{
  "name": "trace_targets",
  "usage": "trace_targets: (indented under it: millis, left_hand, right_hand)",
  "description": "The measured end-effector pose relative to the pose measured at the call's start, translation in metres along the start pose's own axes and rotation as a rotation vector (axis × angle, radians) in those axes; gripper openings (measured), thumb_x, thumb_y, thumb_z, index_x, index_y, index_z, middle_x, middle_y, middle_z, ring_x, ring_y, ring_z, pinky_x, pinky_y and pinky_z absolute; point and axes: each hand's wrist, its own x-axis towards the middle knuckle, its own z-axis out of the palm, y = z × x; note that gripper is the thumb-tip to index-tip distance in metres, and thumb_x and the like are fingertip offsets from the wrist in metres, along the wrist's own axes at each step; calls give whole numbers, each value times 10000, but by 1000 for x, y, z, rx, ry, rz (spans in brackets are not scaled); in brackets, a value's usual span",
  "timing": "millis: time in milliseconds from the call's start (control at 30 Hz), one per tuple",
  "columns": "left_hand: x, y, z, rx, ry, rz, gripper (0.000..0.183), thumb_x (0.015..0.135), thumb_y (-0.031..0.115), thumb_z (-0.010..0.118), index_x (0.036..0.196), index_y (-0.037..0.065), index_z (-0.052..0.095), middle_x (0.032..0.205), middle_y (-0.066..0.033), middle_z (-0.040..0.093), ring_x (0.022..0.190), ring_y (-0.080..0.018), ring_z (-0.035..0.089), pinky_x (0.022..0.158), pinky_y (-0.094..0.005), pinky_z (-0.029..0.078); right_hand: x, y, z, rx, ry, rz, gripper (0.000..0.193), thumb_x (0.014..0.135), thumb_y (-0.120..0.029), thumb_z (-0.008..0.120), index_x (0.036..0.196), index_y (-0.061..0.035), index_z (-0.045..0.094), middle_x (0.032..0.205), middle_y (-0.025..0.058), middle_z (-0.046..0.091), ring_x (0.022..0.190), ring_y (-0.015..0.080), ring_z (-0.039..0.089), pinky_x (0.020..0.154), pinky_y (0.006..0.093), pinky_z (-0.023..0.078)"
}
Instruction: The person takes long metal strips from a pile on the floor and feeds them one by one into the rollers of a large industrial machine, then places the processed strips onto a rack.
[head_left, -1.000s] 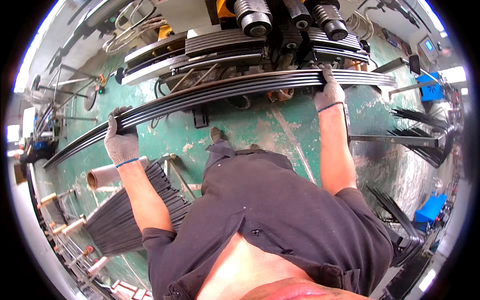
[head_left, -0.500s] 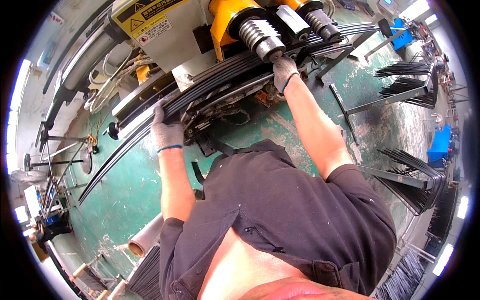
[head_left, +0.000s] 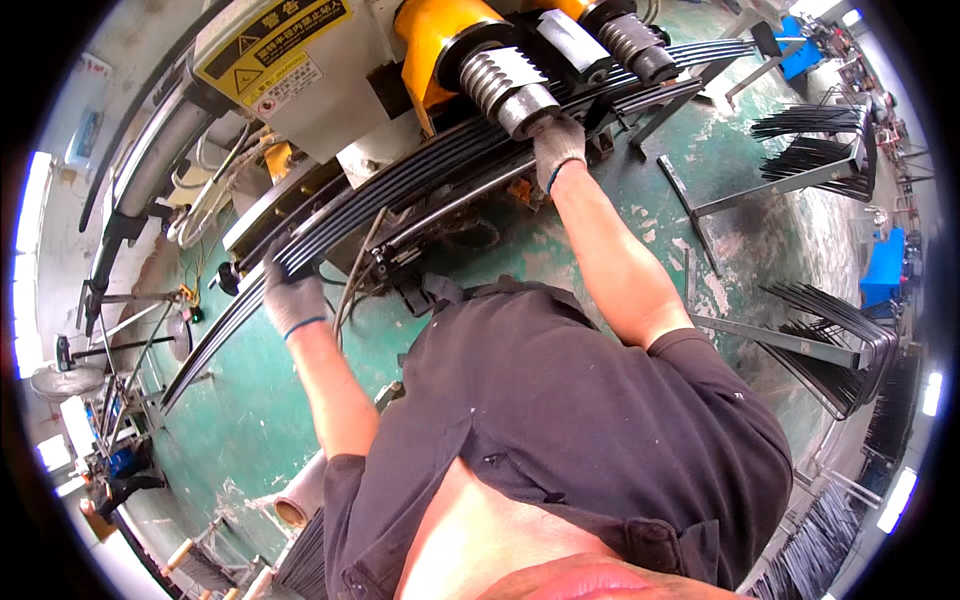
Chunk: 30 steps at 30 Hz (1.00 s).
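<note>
A bundle of long, thin black metal rods [head_left: 370,220] runs along the machine's front, from the lower left to the upper right. My left hand [head_left: 292,300], in a pale knitted glove with a blue cuff edge, is closed round the rods left of the machine; its fingertips are partly hidden. Gloved likewise, my right hand [head_left: 558,145] is curled at the bundle, just beneath a thick threaded metal shaft [head_left: 508,92] on a yellow mount. The shaft covers some of its fingers. Beside that shaft sits a second threaded shaft [head_left: 637,47].
A grey machine body [head_left: 320,95] with warning labels stands ahead. Metal racks [head_left: 780,190] holding bent black rods are at the right. A fan [head_left: 68,378] stands far left, and a cardboard-like roll [head_left: 300,497] lies low on the left. The green floor [head_left: 235,430] is worn.
My left hand has slid leftward along the rods, away from the machine's middle. My right hand stays beneath the threaded shaft. The view has shifted slightly.
</note>
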Motion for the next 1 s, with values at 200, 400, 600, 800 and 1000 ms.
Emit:
trace_targets:
  millis: [200,400,600,800,1000]
  left_hand:
    - [-16,-67,41,-238,-25,-223,348,1085,207,523,1312,-29,642,1343,-179,669,1311,-334,582,1198,-503,411]
    - [8,25,-22,-320,169,97,374,1100,266,462,1222,-43,635,1272,-199,687,1241,-378,628,1174,-580,438]
    - [2,-4,2,-93,268,143,358,1111,259,485,1256,-30,638,1279,-185,684,1240,-341,622,1156,-509,462]
    - [-15,-68,28,-125,15,-21,394,1081,293,568,1312,-21,625,1273,-161,687,1225,-326,632,1141,-466,484]
    - [-43,-64,45,-161,-42,-207,474,1062,320,590,1408,-2,557,1391,-197,632,1324,-383,576,1154,-546,456]
  right_hand:
    - [-43,-25,-17,515,-38,175,535,1054,-424,610,1366,10,614,1242,86,678,1029,212,656,838,392,541]
    - [-63,40,-76,626,-95,497,471,1068,-412,603,1328,-19,594,1200,87,679,1037,249,655,941,399,516]
    - [-67,66,-107,512,-60,607,426,1053,-418,633,1206,-21,628,1129,122,707,975,309,674,892,453,542]
    - [-52,62,-90,359,-153,534,476,1048,-412,640,1289,-2,621,1189,140,704,1029,312,683,914,452,544]
    - [-52,57,-65,258,-242,553,407,1014,-284,673,1299,3,624,1211,95,704,1062,259,662,934,373,528]
